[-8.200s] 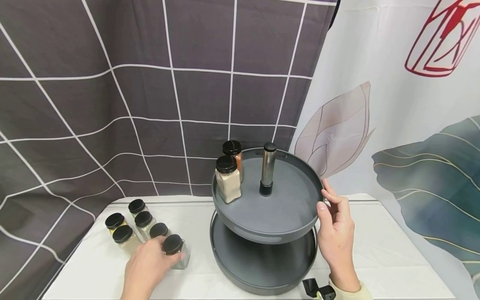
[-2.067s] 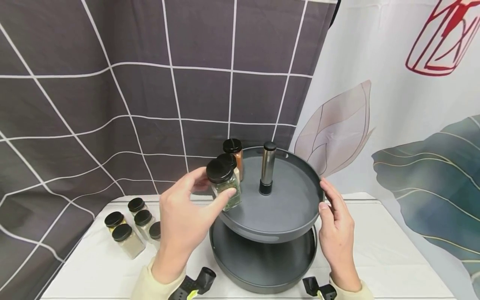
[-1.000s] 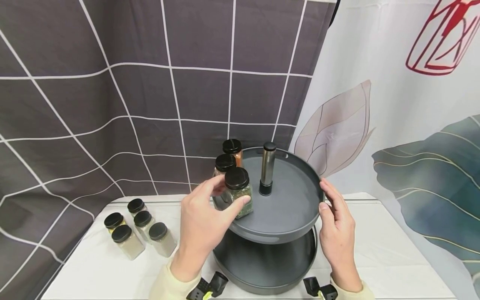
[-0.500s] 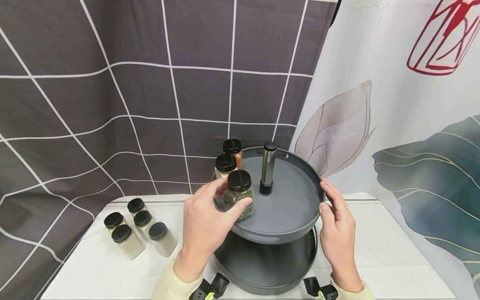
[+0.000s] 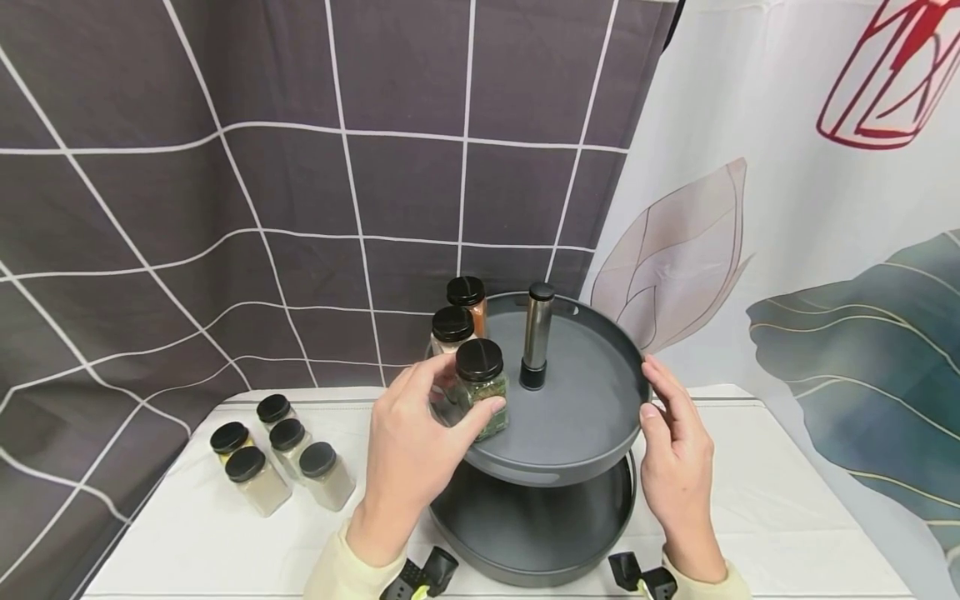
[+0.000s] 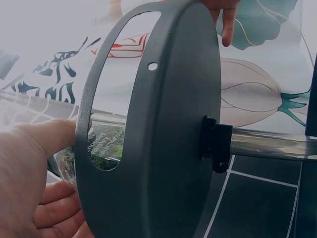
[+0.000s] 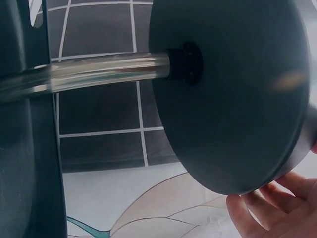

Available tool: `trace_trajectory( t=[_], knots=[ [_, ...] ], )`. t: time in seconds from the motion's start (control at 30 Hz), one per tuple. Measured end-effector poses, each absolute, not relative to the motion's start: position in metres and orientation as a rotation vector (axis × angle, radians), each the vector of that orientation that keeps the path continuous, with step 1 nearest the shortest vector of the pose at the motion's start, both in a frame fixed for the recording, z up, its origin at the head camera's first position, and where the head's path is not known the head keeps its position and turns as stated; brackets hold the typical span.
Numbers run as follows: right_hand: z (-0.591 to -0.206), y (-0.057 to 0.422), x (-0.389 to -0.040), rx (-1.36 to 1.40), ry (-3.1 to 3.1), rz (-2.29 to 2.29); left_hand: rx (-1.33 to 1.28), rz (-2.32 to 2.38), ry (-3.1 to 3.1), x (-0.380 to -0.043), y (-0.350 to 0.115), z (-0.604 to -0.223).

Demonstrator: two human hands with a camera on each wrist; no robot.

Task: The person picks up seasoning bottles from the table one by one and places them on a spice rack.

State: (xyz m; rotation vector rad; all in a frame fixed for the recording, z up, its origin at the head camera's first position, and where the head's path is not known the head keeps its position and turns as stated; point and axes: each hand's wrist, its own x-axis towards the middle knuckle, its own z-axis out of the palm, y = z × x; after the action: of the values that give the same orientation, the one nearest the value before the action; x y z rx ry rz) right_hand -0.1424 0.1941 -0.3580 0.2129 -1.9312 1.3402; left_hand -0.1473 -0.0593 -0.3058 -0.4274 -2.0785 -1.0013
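Observation:
My left hand (image 5: 420, 446) grips a glass spice jar (image 5: 491, 408) of green dried herbs with a black lid, at the front left of the upper grey tray (image 5: 577, 433). Through the slot in the tray's wall, the left wrist view shows the herb jar (image 6: 106, 148) and its printed label. Just behind it on the tray stand a jar of pale powder (image 5: 452, 327) and a jar of orange spice (image 5: 468, 300). My right hand (image 5: 678, 458) rests its fingertips on the tray's right rim; the right wrist view shows those fingers (image 7: 270, 203) against the tray's edge.
A lower grey tray (image 5: 540, 558) sits beneath, joined by a metal post whose top (image 5: 536, 333) rises through the upper tray. Several black-lidded jars (image 5: 326, 475) stand in a group on the white tabletop (image 5: 187, 542) at the left. A gridded dark curtain (image 5: 405, 192) hangs behind.
My left hand took the herb jar from the group on the tabletop and carried it right onto the upper tray, in front of the pale powder jar. My right hand stayed at the rim.

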Motion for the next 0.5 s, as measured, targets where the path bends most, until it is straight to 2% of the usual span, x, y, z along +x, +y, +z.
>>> trace_trajectory(
  t=[0.5],
  knots=[
    [-0.338,0.179,-0.13,0.177,-1.928,1.199,-0.43,-1.087,-2.015,-0.145,-0.073,-0.311]
  ],
)
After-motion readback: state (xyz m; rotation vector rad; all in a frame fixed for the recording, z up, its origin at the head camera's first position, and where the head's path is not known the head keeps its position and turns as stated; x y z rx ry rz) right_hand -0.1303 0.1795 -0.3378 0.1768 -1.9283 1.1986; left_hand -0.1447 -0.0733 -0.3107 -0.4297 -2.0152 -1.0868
